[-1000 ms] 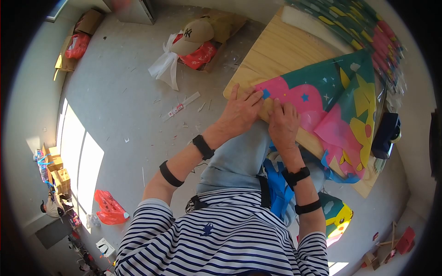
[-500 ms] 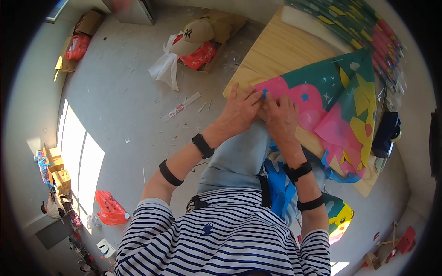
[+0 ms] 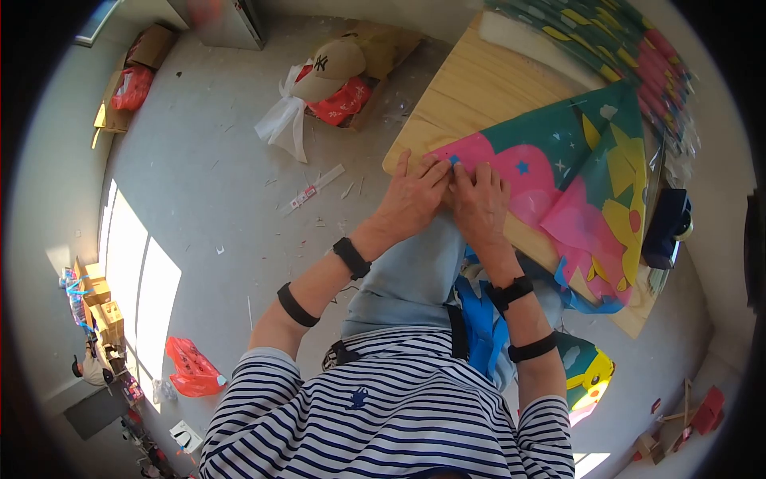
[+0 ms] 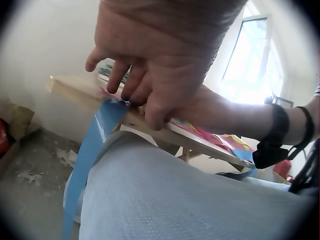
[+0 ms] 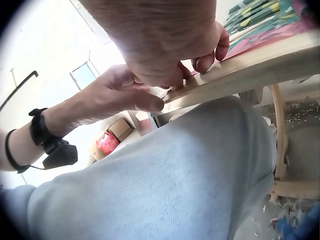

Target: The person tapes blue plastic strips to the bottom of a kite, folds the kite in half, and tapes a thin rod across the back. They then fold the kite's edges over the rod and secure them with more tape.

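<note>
The printed sheet [image 3: 519, 172], pink and green with yellow figures, lies over the wooden board [image 3: 447, 96]. At its pink corner by the near edge, my left hand [image 3: 411, 201] pinches the sheet with bent fingers. My right hand [image 3: 480, 209] is close beside it, fingers bent down and gripping the same corner; the exact thumb contact is hidden. From beneath the fingertips a blue strip [image 4: 92, 150] hangs over the board's edge in the left wrist view. The right wrist view shows the left thumb against the wooden edge [image 5: 240, 75].
Stacked printed sheets [image 3: 590, 40] lie at the board's far side, with a dark blue object [image 3: 669, 227] at right. A beige cap [image 3: 335, 65] sits on a box on the floor. A red bag [image 3: 193, 367] lies at lower left. My knee is under the edge.
My right hand has moved left toward my left hand, its fingers now closer to the sheet's corner. My left hand stays nearly where it was. The head view has shifted slightly.
</note>
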Demonstrator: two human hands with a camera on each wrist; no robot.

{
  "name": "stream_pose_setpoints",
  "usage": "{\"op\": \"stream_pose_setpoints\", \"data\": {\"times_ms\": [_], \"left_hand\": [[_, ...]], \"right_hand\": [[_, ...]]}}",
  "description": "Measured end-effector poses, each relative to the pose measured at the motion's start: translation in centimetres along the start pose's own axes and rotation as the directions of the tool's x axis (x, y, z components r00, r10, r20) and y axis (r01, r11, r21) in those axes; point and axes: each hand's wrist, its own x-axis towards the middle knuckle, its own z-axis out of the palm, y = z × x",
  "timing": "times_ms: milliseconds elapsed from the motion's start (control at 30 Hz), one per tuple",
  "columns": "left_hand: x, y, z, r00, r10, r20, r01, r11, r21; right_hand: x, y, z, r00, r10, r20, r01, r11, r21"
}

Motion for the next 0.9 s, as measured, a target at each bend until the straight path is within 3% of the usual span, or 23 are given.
{"op": "stream_pose_setpoints", "data": {"times_ms": [200, 267, 400, 467, 533, 600, 667, 700, 767, 900], "left_hand": [[0.3, 0.1, -0.7, 0.999, -0.016, 0.041, 0.016, 1.0, -0.007], [0.5, 0.2, -1.0, 0.993, -0.039, 0.107, 0.038, 0.999, 0.005], [1.0, 0.7, -1.6, 0.987, -0.069, 0.148, 0.077, 0.996, -0.05], [0.9, 0.7, -1.4, 0.986, -0.073, 0.149, 0.081, 0.995, -0.053], [0.9, 0.7, -1.4, 0.989, -0.047, 0.138, 0.058, 0.995, -0.078], [0.8, 0.5, -1.4, 0.99, -0.046, 0.133, 0.057, 0.995, -0.082], [0.6, 0.5, -1.2, 0.99, -0.062, 0.13, 0.072, 0.994, -0.076], [0.6, 0.4, -1.1, 0.991, -0.048, 0.122, 0.058, 0.995, -0.077], [0.6, 0.4, -1.1, 0.989, -0.058, 0.137, 0.067, 0.996, -0.061], [0.8, 0.4, -1.5, 0.989, -0.045, 0.14, 0.052, 0.998, -0.047]], "right_hand": [[0.1, 0.1, -0.3, 0.999, 0.053, 0.005, -0.053, 0.996, 0.076], [-0.1, 1.4, -0.7, 0.986, 0.162, -0.047, -0.136, 0.926, 0.353], [-1.1, 5.7, -7.3, 0.949, 0.258, -0.182, -0.196, 0.934, 0.299], [-2.4, 9.6, -10.9, 0.86, 0.431, -0.274, -0.316, 0.87, 0.378], [-5.2, 15.5, -14.0, 0.715, 0.592, -0.371, -0.468, 0.8, 0.375], [-8.8, 21.7, -16.8, 0.47, 0.714, -0.519, -0.62, 0.685, 0.381], [-13.6, 29.0, -19.0, 0.257, 0.892, -0.372, -0.5, 0.452, 0.738], [-14.5, 30.3, -20.2, 0.248, 0.89, -0.383, -0.494, 0.457, 0.74], [-15.7, 31.9, -22.0, 0.121, 0.975, -0.188, -0.454, 0.223, 0.863], [-15.1, 33.9, -23.8, 0.163, 0.983, -0.087, -0.447, 0.152, 0.881]]}}
